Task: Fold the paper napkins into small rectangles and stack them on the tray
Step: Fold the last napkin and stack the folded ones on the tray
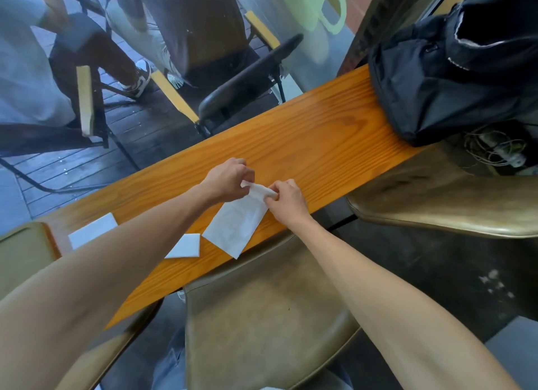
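Observation:
A white paper napkin [237, 225] lies as a long strip across the narrow orange wooden counter [305, 136], its near corner at the counter's front edge. My left hand [228, 178] pinches the napkin's far end from the left. My right hand [286, 198] pinches the same end from the right, and the end is lifted slightly off the wood. A small folded napkin [186, 247] rests on the counter to the left, partly under my left forearm. Another white folded napkin [91, 233] lies further left. No tray is visible.
A black backpack [442, 75] sits on the counter's far right end. Olive-brown chair seats [262, 311] stand below and on both sides of the counter. Behind the glass beyond the counter are chairs and seated people's legs. Tangled cables [495, 150] lie under the bag.

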